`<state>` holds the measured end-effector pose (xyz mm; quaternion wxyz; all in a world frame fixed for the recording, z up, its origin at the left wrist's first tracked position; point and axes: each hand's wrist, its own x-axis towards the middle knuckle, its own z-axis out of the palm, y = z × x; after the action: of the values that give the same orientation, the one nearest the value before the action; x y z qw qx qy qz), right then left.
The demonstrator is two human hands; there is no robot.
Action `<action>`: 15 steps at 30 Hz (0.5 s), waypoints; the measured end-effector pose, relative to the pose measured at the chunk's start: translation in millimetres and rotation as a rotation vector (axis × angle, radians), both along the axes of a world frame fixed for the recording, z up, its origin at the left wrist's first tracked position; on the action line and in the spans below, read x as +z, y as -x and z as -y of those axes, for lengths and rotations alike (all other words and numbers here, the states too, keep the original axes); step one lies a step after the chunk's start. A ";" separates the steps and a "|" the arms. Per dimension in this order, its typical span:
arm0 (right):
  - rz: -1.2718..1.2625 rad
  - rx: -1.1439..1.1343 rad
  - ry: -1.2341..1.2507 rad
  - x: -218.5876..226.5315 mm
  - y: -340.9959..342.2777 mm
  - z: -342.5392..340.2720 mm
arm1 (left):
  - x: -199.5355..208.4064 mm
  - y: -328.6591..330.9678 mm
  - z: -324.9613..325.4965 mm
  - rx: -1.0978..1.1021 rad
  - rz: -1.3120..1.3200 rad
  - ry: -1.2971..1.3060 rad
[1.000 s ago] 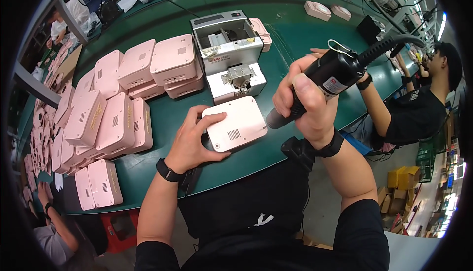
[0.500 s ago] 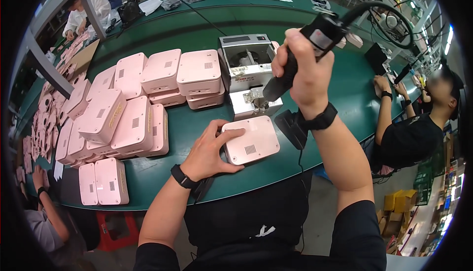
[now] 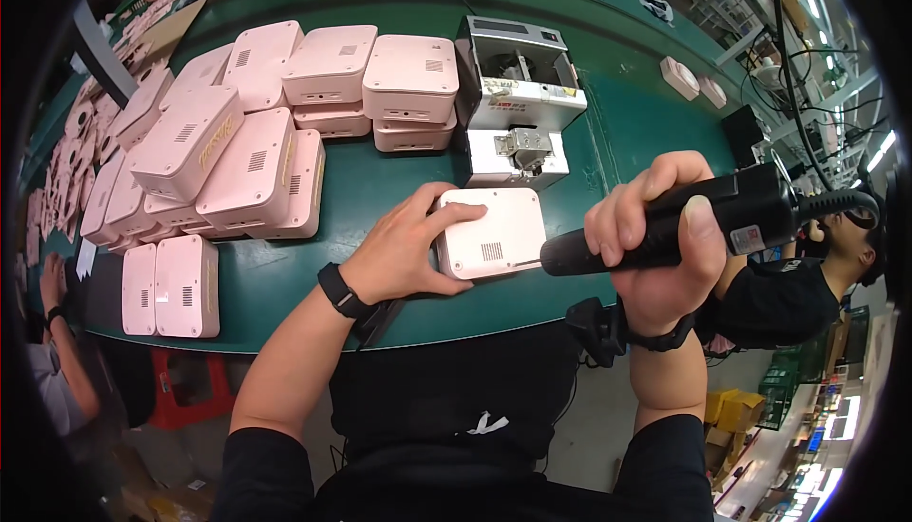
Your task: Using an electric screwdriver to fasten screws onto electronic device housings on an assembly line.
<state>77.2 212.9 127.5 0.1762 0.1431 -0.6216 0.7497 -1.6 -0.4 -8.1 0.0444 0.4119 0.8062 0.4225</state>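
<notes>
Two paired pink boxes (image 3: 171, 289), well left of silver machine (image 3: 518, 104), nearer the person. Stacked pink boxes (image 3: 275, 123), left of machine. Left hand (image 3: 394, 251), near-left of machine, gripping pink case (image 3: 489, 227) by its left end. Case lies on green table (image 3: 261, 284), just in front of machine. Black screwdriver (image 3: 746, 207), front-right of machine, bit at case's near-right corner, contact unclear. Right hand (image 3: 660, 275), front-right of machine, wrapped round screwdriver.

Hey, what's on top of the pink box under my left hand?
Your left hand has its index finger on the pink box; the screwdriver has its bit over the near right corner. A slotted vent shows; what's beneath that finger is covered.
</notes>
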 end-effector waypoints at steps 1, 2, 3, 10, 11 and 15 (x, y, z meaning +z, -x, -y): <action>0.007 0.002 0.005 -1.1 -0.3 0.8 | -0.1 -0.1 0.2 0.005 0.001 0.008; 0.012 0.000 0.008 -2.2 -1.5 0.7 | 0.0 0.2 -1.3 0.005 -0.001 0.014; 0.015 -0.002 0.011 -3.1 -2.5 0.6 | 0.3 0.3 -2.3 0.001 -0.006 0.014; 0.008 0.014 -0.011 -8.4 -7.3 0.2 | -1.4 -3.6 -1.5 0.019 -0.057 0.004; 0.010 0.027 -0.015 -8.3 -7.5 0.0 | -2.3 -3.3 -1.7 0.021 -0.057 0.001; 0.032 0.029 0.003 -7.6 -3.8 -1.2 | -3.4 -1.3 -0.8 0.022 -0.042 0.021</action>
<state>81.0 214.1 119.8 0.1558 0.1397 -0.6212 0.7552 -0.4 0.4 -11.5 0.0274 0.4113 0.8157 0.4058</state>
